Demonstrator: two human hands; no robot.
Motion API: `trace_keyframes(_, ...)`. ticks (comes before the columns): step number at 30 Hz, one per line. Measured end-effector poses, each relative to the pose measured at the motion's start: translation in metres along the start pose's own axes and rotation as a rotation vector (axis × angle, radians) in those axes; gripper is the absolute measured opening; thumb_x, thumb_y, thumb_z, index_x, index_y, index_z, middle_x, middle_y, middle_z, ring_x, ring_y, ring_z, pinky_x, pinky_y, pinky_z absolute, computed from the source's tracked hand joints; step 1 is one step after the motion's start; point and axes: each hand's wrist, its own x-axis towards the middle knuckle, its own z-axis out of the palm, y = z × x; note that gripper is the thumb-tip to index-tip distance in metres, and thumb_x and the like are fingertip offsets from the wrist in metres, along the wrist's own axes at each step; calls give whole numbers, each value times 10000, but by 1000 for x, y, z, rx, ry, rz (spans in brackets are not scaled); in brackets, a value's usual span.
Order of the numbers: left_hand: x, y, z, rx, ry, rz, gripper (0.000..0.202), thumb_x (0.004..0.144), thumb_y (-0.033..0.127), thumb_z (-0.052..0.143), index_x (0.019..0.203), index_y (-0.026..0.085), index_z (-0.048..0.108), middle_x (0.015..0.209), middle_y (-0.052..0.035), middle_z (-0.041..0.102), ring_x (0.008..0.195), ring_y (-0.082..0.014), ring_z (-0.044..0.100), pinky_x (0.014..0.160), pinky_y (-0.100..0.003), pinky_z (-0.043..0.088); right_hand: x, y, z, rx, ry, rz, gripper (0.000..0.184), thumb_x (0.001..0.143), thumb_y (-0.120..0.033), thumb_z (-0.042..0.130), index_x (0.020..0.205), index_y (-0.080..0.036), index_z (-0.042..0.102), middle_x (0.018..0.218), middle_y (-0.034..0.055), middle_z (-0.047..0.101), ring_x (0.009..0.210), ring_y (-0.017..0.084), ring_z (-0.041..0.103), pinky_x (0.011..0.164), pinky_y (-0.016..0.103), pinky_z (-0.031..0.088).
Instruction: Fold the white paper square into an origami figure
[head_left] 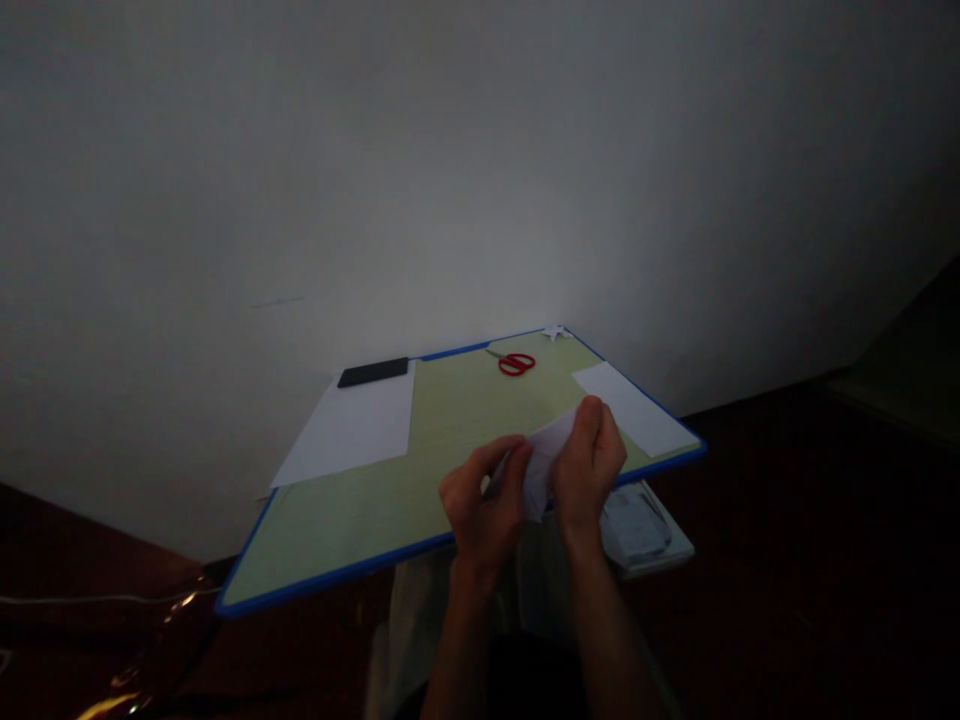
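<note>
Both my hands hold one small folded white paper (546, 458) above the near edge of a pale green table with a blue rim (337, 575). My left hand (486, 505) pinches the paper's left side with curled fingers. My right hand (589, 462) grips its right side, fingers closed over the top. The paper looks creased and partly hidden between my fingers.
On the table lie a large white sheet (352, 428), a black phone-like slab (373, 373) at its far end, red scissors (516, 364), a smaller white sheet (634, 408) and a small white paper shape (555, 333) at the far corner. A white wall stands behind; a pale object (637, 525) sits below right.
</note>
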Motion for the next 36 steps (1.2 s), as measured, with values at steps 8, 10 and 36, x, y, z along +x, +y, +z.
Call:
trace_keyframes(8,-2,0,0,-82,-20,-64,55,875,180,776,907,218,799,796,-2,822,665,-142,771,663,-220,611,-3,1,0,-19,54,-3,523,1016,-665,443,778,-213,556,642,-35,542,625,154,475,592,287,382)
trace_keyframes(10,-4,0,1,-96,-23,-72,56,877,187,776,914,221,801,798,0,820,668,-140,768,659,-218,606,-3,1,1,-21,56,12,545,1004,-689,440,773,-210,559,646,-26,555,627,155,482,592,288,387)
trace_keyframes(36,-8,3,3,164,342,-28,75,914,217,762,984,193,773,862,-9,820,711,-148,777,690,-239,628,-9,5,6,60,-397,103,625,992,-705,419,582,-233,432,506,-39,422,501,119,349,468,296,259)
